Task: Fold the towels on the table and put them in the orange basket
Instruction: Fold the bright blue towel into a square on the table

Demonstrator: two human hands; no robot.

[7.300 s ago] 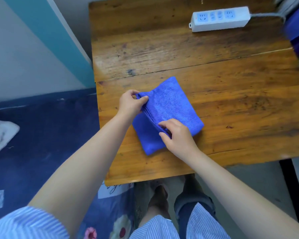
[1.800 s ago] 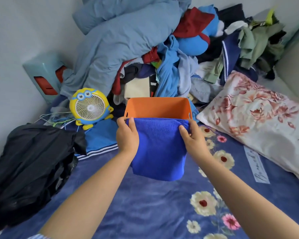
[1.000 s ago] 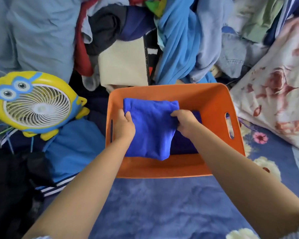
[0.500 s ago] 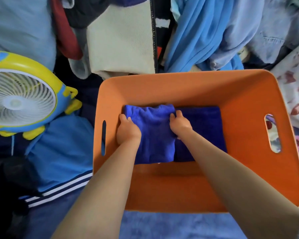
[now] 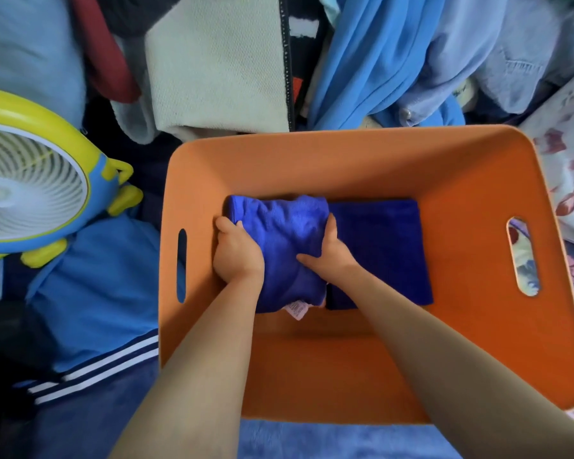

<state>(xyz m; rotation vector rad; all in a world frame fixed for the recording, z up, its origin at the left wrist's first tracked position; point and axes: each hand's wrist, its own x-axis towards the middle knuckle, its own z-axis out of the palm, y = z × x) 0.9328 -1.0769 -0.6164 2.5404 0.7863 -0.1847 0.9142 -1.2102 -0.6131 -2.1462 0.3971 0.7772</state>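
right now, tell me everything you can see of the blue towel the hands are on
The blue towel is a folded, plush bright blue cloth lying flat on the floor of the orange basket, in its left half. A small pink label pokes out at its near edge. The left hand grips its left side, the right hand its right side. It sits beside a darker blue folded towel, edges meeting.

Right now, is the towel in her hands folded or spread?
Folded. The blue towel is a compact rectangle inside the orange basket, beside a darker folded towel; left hand and right hand grip its sides.
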